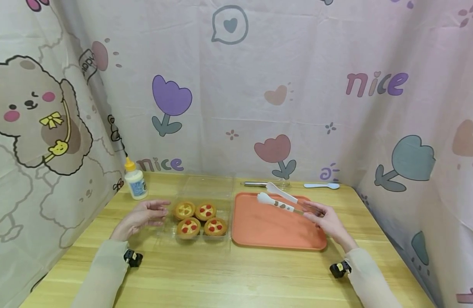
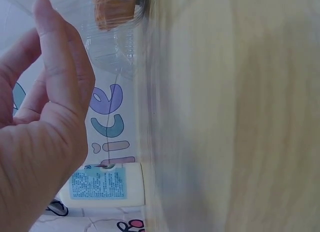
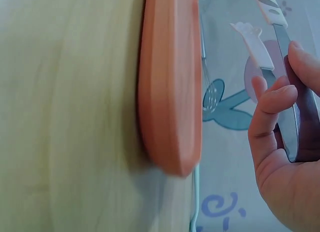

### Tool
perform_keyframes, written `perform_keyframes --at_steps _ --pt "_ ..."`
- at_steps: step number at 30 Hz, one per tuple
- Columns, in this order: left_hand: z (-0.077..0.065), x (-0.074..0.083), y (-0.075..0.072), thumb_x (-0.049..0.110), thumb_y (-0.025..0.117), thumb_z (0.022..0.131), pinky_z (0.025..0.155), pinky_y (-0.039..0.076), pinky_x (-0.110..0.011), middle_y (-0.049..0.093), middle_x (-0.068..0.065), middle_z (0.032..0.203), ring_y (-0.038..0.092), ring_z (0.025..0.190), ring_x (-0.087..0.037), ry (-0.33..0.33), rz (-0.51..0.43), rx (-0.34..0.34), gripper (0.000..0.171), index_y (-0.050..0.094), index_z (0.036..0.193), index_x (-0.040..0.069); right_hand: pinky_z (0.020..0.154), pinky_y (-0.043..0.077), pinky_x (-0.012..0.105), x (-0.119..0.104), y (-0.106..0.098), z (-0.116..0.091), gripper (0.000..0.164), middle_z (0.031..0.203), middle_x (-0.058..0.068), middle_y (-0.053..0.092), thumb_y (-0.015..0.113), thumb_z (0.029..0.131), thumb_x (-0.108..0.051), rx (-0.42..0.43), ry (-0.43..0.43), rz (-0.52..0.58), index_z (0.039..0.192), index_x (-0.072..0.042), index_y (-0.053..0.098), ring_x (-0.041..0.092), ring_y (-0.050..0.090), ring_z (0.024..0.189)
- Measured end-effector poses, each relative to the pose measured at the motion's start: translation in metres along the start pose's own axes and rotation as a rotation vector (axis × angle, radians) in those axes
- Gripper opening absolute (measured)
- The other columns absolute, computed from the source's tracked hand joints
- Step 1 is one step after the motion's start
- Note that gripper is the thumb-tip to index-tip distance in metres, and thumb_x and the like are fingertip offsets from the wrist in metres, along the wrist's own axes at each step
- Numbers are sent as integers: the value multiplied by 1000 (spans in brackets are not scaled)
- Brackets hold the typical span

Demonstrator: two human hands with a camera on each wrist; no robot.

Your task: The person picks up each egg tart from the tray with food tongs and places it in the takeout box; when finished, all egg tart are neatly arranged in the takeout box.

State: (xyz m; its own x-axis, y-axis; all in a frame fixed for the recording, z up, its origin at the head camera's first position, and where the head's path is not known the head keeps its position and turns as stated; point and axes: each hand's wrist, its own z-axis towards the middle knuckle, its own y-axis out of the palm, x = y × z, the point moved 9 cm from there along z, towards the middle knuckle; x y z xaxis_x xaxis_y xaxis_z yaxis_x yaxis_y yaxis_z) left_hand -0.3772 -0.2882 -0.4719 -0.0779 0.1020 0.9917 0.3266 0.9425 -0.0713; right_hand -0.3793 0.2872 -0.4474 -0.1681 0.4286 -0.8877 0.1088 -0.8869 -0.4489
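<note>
Over the orange tray [image 1: 259, 235], my right hand [image 1: 328, 220] holds white-tipped metal tongs [image 1: 278, 203] by the handle end, thumb and fingers round the arms. The tongs' two arms are spread, with nothing between the tips. My left hand [image 1: 144, 217] has its fingers loosely bent and holds nothing; its fingertips are close to the left side of a clear plastic container [image 1: 207, 186] with its lid folded back. Several small tarts [image 1: 188, 228] with red or yellow toppings sit inside the container. In the left wrist view, one tart [image 2: 115, 9] shows through the clear wall beyond the fingers.
A white glue bottle [image 1: 138, 188] with a yellow cap stands at the back left. Along the back edge lie a whisk [image 1: 254, 184], partly behind the tongs, and a pale blue spoon [image 1: 322, 186]. A printed curtain [image 1: 236, 77] hangs behind the wooden table [image 1: 228, 278].
</note>
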Motion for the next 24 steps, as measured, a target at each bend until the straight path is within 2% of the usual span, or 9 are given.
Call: perform_keyframes --at_steps 3,8,13,16,24 --pt "1 0 0 4 60 95 82 61 -36 69 -8 106 69 91 -21 4 -23 -4 56 36 144 -10 49 52 32 4 -7 -3 60 128 23 63 71 90 -29 9 6 8 141 -5 51 17 64 74" --pt "0 1 1 4 60 95 82 61 -35 68 -8 105 69 91 -21 11 -30 -10 57 35 144 -11 49 50 28 11 -21 -9 61 130 26 60 70 92 -25 37 20 28 143 0 48 8 57 68" --pt "-3 1 2 6 62 95 83 61 -36 69 -7 107 69 92 -21 6 -6 -8 59 34 144 -10 51 52 29 16 -31 -13 62 138 29 51 68 94 -21 36 9 64 144 5 42 5 62 80" --pt "-4 1 2 8 62 95 82 61 -36 69 -8 108 69 92 -22 1 14 -3 60 33 145 -11 53 53 28 20 -37 -15 63 137 31 51 67 94 -21 42 15 64 144 6 41 4 64 88" --pt "-4 1 2 12 63 95 85 60 -37 66 -15 116 68 97 -26 -17 69 27 63 34 146 -9 66 58 28 30 -49 -19 67 139 29 51 69 92 -23 106 80 83 144 7 40 -6 63 90"
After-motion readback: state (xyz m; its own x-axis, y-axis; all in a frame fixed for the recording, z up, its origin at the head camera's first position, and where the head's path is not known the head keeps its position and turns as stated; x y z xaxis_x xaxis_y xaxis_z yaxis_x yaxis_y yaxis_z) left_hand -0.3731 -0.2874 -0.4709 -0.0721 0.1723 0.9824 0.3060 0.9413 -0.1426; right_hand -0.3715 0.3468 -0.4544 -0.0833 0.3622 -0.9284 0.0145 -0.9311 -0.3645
